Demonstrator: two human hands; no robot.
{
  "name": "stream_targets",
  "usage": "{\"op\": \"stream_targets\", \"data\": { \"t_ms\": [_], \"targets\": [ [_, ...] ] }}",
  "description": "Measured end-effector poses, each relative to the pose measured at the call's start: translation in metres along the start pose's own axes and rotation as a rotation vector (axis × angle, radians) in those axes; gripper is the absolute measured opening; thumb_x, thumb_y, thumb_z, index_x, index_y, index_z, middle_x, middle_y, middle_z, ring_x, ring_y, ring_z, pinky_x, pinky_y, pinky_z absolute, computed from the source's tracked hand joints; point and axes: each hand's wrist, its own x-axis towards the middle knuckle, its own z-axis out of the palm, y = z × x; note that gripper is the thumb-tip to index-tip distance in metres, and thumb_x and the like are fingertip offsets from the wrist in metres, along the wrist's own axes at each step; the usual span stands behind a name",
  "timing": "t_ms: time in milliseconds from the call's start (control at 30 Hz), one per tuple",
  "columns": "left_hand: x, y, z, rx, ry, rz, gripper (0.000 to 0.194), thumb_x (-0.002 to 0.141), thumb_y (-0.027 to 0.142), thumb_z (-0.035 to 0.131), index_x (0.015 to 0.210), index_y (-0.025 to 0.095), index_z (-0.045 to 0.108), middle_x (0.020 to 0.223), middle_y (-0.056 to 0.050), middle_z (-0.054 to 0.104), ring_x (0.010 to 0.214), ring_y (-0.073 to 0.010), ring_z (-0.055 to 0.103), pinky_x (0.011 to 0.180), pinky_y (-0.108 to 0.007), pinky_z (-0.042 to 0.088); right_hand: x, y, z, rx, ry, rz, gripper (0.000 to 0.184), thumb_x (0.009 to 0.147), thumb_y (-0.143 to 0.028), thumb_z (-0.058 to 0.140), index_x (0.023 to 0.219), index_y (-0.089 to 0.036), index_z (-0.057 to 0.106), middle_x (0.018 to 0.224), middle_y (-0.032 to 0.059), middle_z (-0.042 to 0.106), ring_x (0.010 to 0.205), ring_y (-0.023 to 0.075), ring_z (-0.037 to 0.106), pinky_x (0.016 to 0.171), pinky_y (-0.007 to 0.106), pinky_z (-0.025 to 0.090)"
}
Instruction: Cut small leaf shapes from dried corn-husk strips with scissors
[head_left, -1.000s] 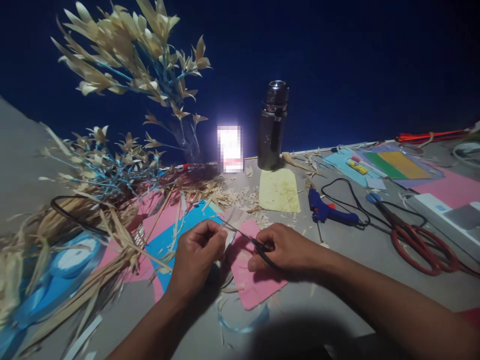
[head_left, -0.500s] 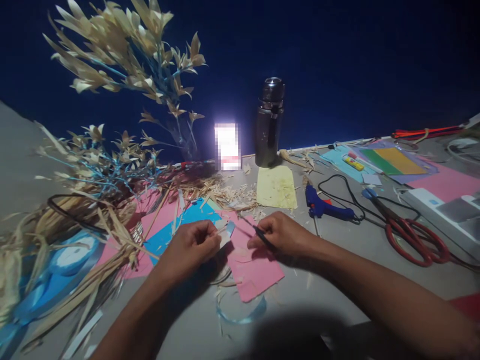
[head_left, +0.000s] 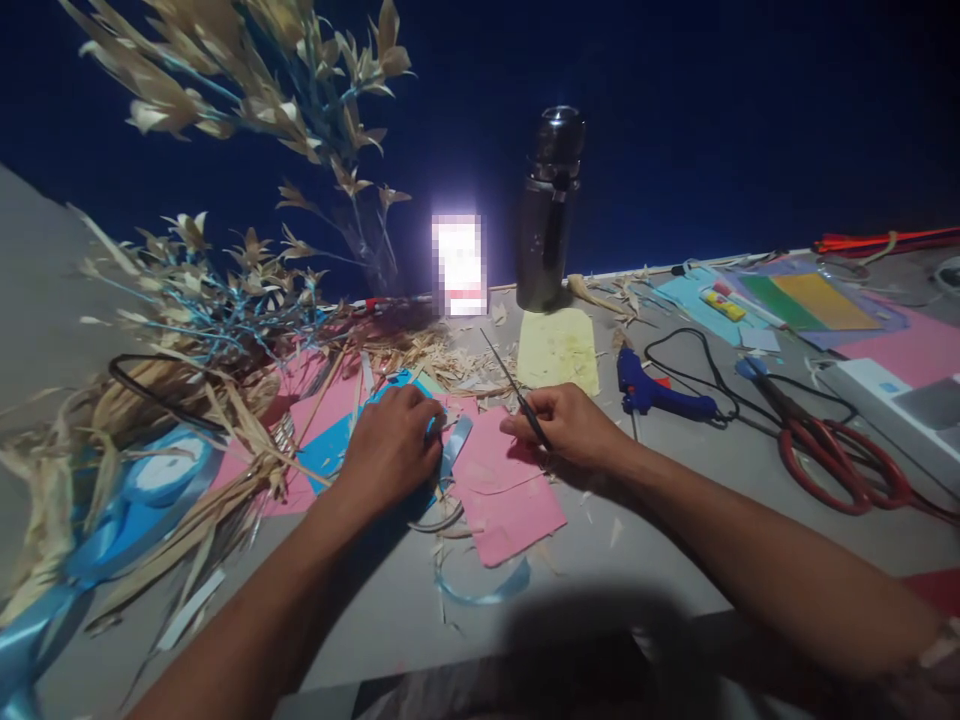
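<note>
Where a slim dark tool (head_left: 526,407) sits mid-view, tip towards eleven o'clock, the right hand (head_left: 568,425) pinches it; left hand (head_left: 396,438) at eight, grip hidden, cannot tell; pink paper (head_left: 514,515), six; glue gun (head_left: 667,396), three; bottle (head_left: 546,235), twelve.

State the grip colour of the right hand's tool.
Black or nearly so; the tool in the right hand shows best in the head view.

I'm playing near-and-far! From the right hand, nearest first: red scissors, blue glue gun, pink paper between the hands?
1. Pink paper, left of the right hand.
2. Blue glue gun, right of it.
3. Red scissors, farther right.
</note>
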Motion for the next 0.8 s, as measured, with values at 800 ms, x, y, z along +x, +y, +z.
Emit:
{"op": "stream_targets", "data": {
  "t_ms": [800],
  "targets": [
    [-0.016,0.052,0.015,-1.614,-0.109,-0.459,0.014,0.074,0.023,0.081,0.072,0.015,0.069,0.066,0.0,0.065,0.059,-0.011,0.057,0.06,-0.023,0.047,-0.019,-0.007,0.017,0.28,-0.046,-0.067,0.03,0.063,-0.019,0.077,0.089,-0.016,0.062,0.07,-0.0039,0.059,0.057,0.0099,0.051,0.052,0.021,0.039]
  ]
}}
